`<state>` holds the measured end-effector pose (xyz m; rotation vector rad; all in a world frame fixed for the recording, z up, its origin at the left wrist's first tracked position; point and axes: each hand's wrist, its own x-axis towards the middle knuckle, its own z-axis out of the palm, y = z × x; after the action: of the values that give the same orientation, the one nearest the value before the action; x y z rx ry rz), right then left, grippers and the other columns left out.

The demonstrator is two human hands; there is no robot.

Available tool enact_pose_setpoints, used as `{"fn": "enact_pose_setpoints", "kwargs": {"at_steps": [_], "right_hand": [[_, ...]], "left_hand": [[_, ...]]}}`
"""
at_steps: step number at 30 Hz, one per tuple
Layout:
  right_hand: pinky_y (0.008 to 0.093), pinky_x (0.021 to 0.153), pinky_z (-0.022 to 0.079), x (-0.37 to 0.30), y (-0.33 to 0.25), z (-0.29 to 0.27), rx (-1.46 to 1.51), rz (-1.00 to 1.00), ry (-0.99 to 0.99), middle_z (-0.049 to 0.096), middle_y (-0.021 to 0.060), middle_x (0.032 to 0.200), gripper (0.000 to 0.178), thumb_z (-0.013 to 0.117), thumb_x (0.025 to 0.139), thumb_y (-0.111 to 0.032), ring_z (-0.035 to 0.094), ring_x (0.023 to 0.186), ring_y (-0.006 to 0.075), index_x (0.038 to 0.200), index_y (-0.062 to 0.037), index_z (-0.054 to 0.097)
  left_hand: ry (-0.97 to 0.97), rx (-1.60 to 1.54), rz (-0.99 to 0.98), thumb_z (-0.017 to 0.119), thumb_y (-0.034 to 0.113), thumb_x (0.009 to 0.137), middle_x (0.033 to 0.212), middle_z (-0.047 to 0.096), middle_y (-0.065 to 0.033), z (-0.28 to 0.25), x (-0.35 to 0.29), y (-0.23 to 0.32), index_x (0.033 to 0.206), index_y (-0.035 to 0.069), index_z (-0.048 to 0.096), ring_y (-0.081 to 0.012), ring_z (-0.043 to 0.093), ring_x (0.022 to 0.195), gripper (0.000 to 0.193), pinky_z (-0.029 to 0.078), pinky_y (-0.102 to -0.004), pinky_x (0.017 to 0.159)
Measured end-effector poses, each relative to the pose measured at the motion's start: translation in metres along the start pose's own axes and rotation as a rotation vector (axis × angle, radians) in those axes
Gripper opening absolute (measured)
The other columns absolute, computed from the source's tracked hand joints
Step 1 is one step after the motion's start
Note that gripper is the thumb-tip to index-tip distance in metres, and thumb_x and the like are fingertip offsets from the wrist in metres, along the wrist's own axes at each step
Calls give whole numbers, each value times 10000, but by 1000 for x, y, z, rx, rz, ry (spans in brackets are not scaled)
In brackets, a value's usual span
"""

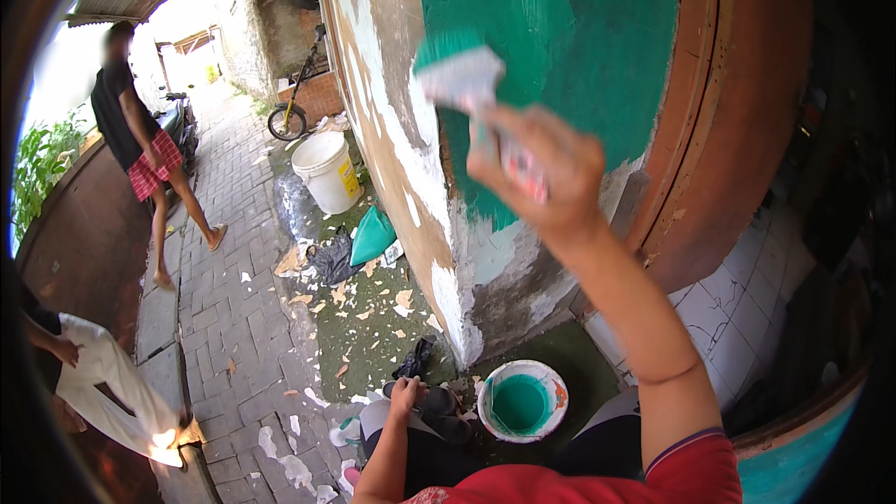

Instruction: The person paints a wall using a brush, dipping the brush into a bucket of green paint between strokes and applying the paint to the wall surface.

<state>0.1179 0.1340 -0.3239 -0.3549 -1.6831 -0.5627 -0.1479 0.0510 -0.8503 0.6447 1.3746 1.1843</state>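
Observation:
My right hand [551, 168] is raised and closed round the handle of a wide paintbrush [464, 79], a little blurred by motion. Green paint shows on its bristles, which are at the left edge of the green painted patch on the wall [579, 37]. Below, between my legs, stands a white bucket [563, 397] with green paint [521, 405] in it. Near my left knee my left hand [405, 399] is held low with its fingers curled together. What it holds, if anything, is too small to make out.
Peeling paint flakes [341, 294] litter the ground. By the wall stand a white pail [327, 173], a green bag [373, 235] and a dark plastic bag [334, 257]. One person [140, 131] walks on the paved lane; another in pale trousers [117, 378] is at lower left. A doorway [672, 215] lies right.

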Motion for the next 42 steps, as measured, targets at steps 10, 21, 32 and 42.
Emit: {"fn": "enact_pose_setpoints", "kwargs": {"at_steps": [10, 21, 32, 42], "right_hand": [[309, 520, 510, -70, -36, -32, 218, 409, -193, 653, 89, 713, 202, 774, 740, -146, 672, 628, 213, 882, -39, 679], [274, 370, 437, 198, 25, -45, 348, 412, 92, 582, 86, 539, 281, 675, 844, -171, 541, 402, 131, 649, 18, 603], [260, 420, 458, 268, 59, -42, 405, 74, 390, 613, 78, 615, 277, 677, 854, -209, 578, 464, 137, 693, 4, 604], [195, 541, 435, 4, 49, -13, 292, 277, 275, 639, -2, 697, 187, 740, 786, -73, 502, 626, 17, 967, -35, 708]], "left_hand": [[7, 61, 15, 587, 216, 922, 633, 571, -65, -11, 5, -5, 747, 13, 533, -186, 607, 554, 274, 493, -295, 505], [-25, 21, 40, 594, 235, 925, 777, 644, -123, -22, 27, -32, 878, -4, 525, -238, 661, 668, 253, 543, -335, 571], [-56, 12, 24, 597, 244, 919, 828, 645, -131, -26, 26, -28, 939, -7, 525, -258, 670, 698, 261, 569, -361, 612], [-3, 81, 11, 582, 263, 927, 819, 655, -123, -7, 8, -12, 866, 35, 524, -233, 668, 706, 243, 552, -345, 610]]}}
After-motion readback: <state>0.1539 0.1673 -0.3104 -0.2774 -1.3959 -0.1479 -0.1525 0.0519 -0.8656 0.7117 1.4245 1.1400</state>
